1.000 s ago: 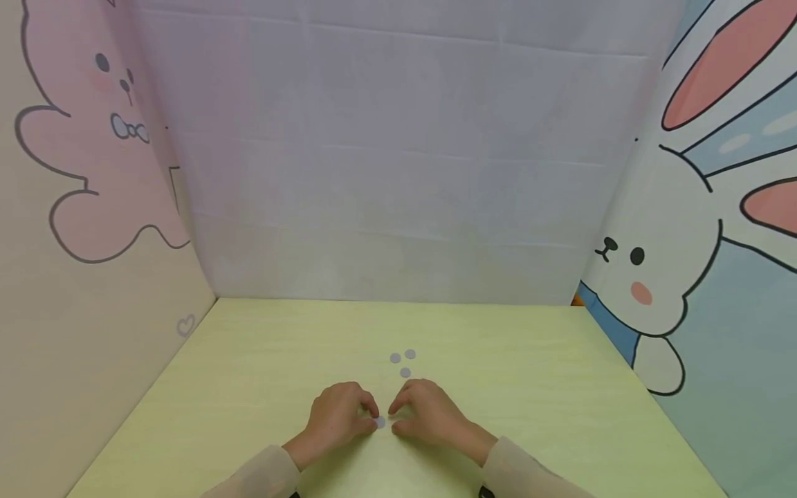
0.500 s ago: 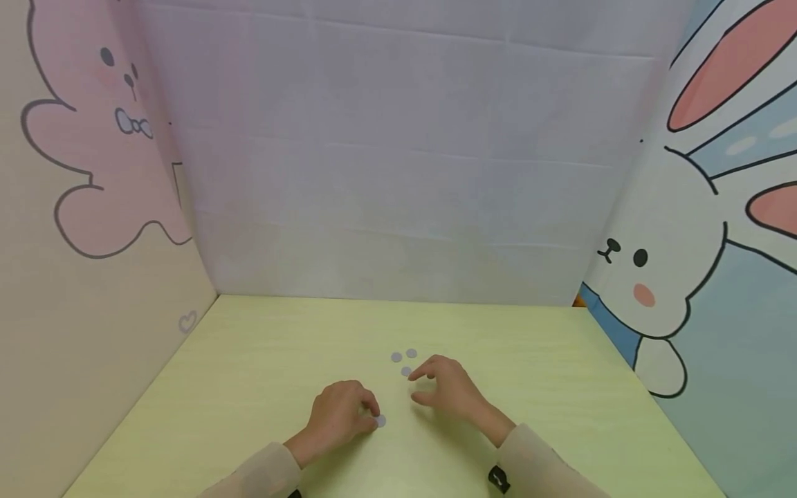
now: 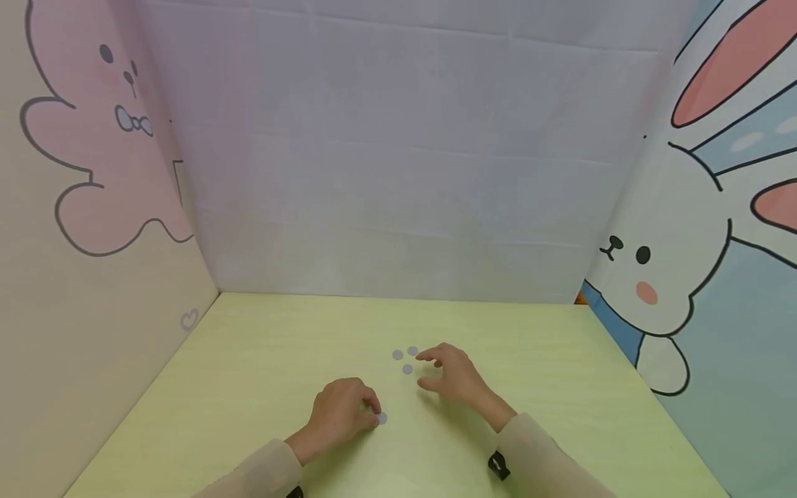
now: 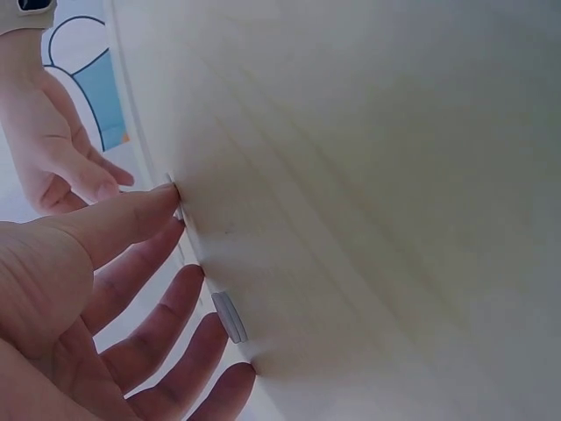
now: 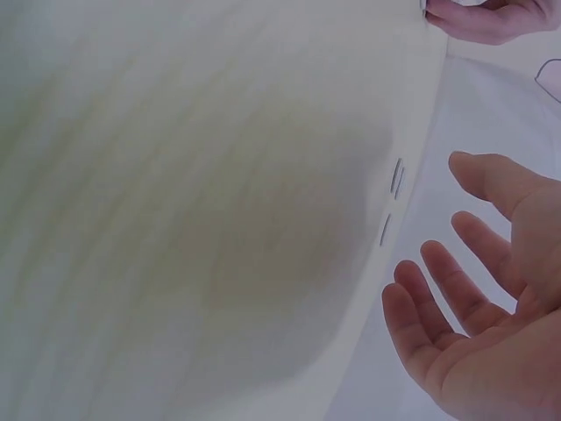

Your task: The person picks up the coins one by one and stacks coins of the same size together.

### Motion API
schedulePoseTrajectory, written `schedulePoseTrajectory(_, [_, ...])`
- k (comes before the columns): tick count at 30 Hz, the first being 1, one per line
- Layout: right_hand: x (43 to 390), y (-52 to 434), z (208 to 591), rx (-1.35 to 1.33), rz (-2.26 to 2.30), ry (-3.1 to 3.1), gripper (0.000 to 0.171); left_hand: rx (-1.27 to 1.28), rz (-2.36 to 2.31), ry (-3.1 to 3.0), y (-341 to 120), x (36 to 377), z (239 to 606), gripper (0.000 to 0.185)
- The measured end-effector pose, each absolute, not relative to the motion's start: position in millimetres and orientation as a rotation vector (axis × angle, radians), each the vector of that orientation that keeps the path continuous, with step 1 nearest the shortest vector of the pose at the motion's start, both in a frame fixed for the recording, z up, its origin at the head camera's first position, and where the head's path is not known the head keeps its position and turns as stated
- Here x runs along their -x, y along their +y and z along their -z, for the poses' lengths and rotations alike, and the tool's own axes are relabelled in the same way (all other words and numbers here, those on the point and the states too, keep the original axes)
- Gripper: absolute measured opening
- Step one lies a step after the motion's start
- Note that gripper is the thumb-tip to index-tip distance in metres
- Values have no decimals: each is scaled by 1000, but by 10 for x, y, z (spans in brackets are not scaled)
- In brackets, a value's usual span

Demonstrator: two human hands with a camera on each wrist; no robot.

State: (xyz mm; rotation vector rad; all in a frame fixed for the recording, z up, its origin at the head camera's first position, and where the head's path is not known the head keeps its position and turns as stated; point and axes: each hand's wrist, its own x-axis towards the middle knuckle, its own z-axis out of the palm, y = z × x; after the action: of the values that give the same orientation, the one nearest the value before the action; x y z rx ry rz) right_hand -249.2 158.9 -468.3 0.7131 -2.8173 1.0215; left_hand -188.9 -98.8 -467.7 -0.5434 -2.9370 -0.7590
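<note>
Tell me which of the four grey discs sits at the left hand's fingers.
The lone grey disc nearest the camera, at the left hand. The other three discs cluster farther back by the right hand.

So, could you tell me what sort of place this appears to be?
Probably a small tabletop recording booth: a pale green table, a plain white sheet behind, cartoon rabbit panels at the sides, and a few grey discs.

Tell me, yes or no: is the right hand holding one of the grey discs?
No: in the head view the right hand hovers open beside the three grey discs, its fingers spread and holding nothing.
</note>
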Motion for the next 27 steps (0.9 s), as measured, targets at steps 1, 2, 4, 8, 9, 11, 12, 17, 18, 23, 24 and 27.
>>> schedulePoseTrajectory(1, [2504,1591,4685,-716,-1024,-2817,40,542,757,-2937,-989,1891,4677,16])
schedulePoseTrajectory(2, [2517,1592,4685,-716,-1023,-2817,41,541,755,-2938,-989,1893,4679,15])
schedulePoseTrajectory(4, [2541,1593,4685,-713,-1021,-2822,42,540,752,-2939,-988,1893,4678,15])
schedulePoseTrajectory(8, [2578,1591,4682,-694,-1020,-2832,43,538,749,-2944,-989,1892,4678,16])
schedulePoseTrajectory(9, [2583,1592,4679,-691,-1023,-2833,43,538,750,-2944,-989,1892,4676,16])
schedulePoseTrajectory(11, [2593,1592,4680,-685,-1028,-2835,44,539,752,-2942,-989,1892,4674,15])
schedulePoseTrajectory(12, [2597,1592,4682,-681,-1032,-2836,44,541,756,-2942,-989,1894,4676,15])
schedulePoseTrajectory(17, [2631,1590,4698,-673,-1041,-2837,44,549,761,-2941,-986,1901,4676,16])
schedulePoseTrajectory(18, [2637,1588,4702,-677,-1042,-2836,44,546,759,-2944,-987,1902,4678,16])
schedulePoseTrajectory(23, [2674,1570,4737,-705,-1053,-2839,44,541,756,-2947,-993,1902,4678,16])
schedulePoseTrajectory(24, [2682,1566,4747,-706,-1049,-2844,45,541,759,-2949,-994,1900,4680,16])
schedulePoseTrajectory(27, [2710,1549,4777,-697,-1046,-2856,45,549,770,-2946,-994,1888,4670,16])
